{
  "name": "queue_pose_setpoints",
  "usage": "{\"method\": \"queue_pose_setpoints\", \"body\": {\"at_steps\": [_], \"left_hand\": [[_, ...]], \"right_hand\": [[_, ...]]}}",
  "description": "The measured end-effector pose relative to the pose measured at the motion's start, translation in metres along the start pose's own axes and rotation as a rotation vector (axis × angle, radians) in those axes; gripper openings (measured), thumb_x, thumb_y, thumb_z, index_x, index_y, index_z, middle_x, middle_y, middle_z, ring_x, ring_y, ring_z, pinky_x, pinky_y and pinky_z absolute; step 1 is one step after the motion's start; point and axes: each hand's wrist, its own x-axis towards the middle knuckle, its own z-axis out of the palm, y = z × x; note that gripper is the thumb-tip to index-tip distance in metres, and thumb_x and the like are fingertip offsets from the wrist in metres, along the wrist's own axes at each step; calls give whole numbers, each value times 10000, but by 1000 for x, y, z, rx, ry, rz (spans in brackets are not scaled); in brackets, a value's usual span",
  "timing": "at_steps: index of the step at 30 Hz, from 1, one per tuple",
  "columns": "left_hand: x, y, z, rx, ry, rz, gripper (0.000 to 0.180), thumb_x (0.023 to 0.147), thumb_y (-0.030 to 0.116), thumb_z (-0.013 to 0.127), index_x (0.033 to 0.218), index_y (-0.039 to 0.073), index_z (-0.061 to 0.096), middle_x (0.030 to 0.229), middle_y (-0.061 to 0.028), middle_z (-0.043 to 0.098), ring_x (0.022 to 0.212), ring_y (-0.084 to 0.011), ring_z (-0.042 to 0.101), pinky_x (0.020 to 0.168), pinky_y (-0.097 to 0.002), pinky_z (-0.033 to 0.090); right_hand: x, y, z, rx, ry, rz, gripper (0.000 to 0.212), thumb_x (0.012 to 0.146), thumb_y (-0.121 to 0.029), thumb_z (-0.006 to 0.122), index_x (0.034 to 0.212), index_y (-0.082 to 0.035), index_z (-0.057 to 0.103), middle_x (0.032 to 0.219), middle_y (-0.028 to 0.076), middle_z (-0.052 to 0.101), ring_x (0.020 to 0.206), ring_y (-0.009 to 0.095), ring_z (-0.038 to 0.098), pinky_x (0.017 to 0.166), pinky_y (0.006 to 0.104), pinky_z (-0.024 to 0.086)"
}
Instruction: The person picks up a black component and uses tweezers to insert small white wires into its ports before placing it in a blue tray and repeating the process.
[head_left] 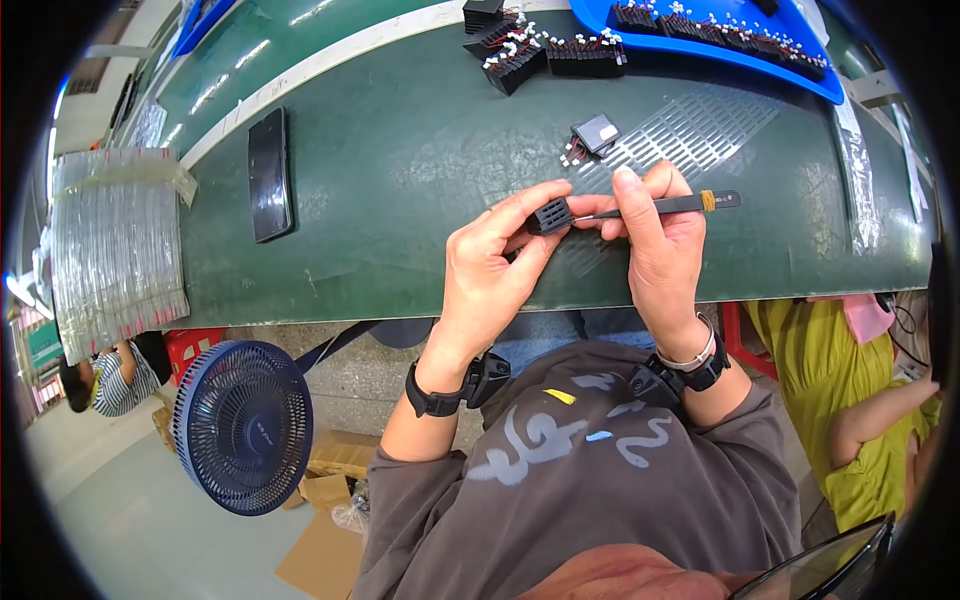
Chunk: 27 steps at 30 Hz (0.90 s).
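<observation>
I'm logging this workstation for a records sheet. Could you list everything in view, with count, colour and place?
Slotted block: one, black, in the left hand
Tweezers: one, black with tan band, in the right hand
Loose wired parts: count unclear, mostly black, beyond the hands
Stacked wired parts: many, black with white connectors, top centre
Tray: one, blue, upper right, holding similar parts
Phone: one, black, left on table
Tube bundle: one, clear, far left
Worktable: one, green, across top
Fan: one, dark blue, lower left
Cardboard: several pieces, brown, lower left
Co-workers: two; striped top left, yellow-green clothing right
Shirt: one, dark grey, lower centre
Wrist devices: two, black, one per wrist
Hands: two, bare, centre
</observation>
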Motion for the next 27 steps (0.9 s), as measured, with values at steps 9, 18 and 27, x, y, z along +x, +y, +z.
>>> {"method": "queue_pose_setpoints", "body": {"at_steps": [9, 18, 27], "left_hand": [[0, 1, 0, -15, 1, -13, 384, 849, -80, 657, 1209, 50, 669, 1146, -108, 690, 983, -133, 673, 802, -265, 578], [0, 1, 1, 9, -1, -7, 381, 852, -69, 661, 1213, 53, 668, 1120, -98, 697, 952, -123, 676, 787, -257, 572], [-2, 3, 0, 45, -1, -44, 393, 845, -64, 675, 1214, 71, 672, 1099, -81, 703, 888, -92, 664, 746, -233, 552]], "right_hand": [[0, -1, 1, 1, 0, -2, 241, 1000, -156, 571, 813, -90, 434, 661, 31, 567, 796, 223, 723, 698, 310, 586], [0, 0, -1, -33, -8, 6, 235, 1003, -148, 565, 819, -83, 433, 683, 32, 575, 809, 205, 721, 701, 295, 587], [0, 1, -1, -72, -8, 8, 217, 1002, -147, 567, 832, -77, 452, 700, 32, 594, 807, 172, 714, 691, 266, 571]]}}
